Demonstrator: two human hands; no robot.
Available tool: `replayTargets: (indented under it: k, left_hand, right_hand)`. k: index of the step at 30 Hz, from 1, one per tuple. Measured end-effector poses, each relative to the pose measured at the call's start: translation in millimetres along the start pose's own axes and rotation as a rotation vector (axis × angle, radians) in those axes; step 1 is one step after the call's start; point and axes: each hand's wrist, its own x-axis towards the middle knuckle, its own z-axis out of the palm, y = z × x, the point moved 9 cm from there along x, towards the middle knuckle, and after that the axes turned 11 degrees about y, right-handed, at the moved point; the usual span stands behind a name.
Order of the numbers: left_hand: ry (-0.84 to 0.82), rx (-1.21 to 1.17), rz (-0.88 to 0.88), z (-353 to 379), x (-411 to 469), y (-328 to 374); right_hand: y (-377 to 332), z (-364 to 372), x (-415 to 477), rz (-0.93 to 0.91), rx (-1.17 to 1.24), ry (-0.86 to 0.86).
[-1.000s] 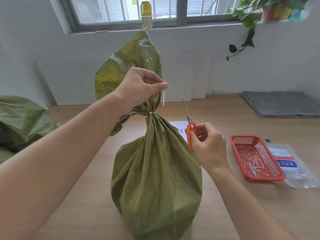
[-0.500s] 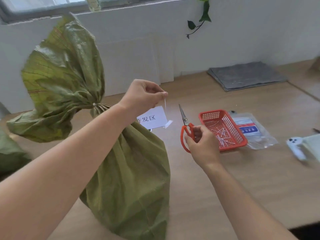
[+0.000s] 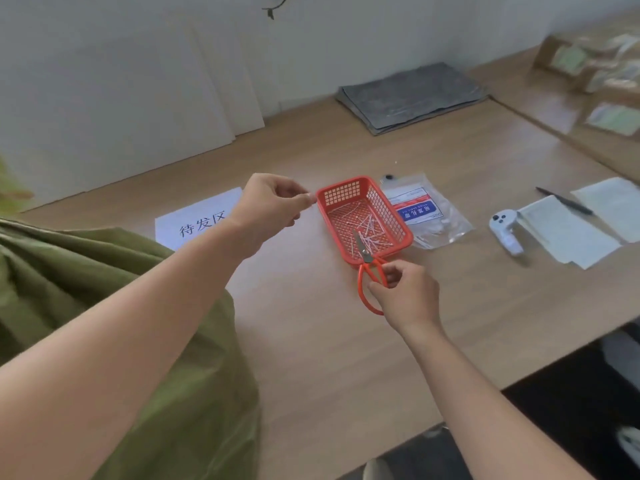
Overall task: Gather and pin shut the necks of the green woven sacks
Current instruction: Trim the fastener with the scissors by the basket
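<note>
Single view, worn on my head: wide-angle, facing forward and down across the table (image 3: 311, 341) to the wall (image 3: 346, 36). Close range: my left hand (image 3: 273, 206) and right hand (image 3: 408, 292) mid-frame, sack (image 3: 69, 271) cropped at left edge.

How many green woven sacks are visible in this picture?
1. The green sack lies at the lower left, partly behind the left forearm. A blurred green bit at the left edge may be part of it.

Folded grey mat (image 3: 412, 95); white controller (image 3: 504, 230) just beside stacked papers (image 3: 568, 233).
</note>
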Motion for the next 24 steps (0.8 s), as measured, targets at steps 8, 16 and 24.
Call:
replayTargets:
  k: [8,16,24]
  left_hand:
    - [-0.064,-0.013,-0.124,111.6,25.3,-23.5]
    - [-0.003,0.008,-0.284,186.7,60.8,-71.8]
    - [0.028,0.012,-0.347,203.7,76.0,-96.9]
  right_hand:
    - [99.5,-24.6,42.6,0.189,-0.091,0.014]
    - [186.2,-24.5,57.9,0.358,-0.181,-0.048]
    - [205.7,-10.3,75.3,0.334,-0.247,-0.030]
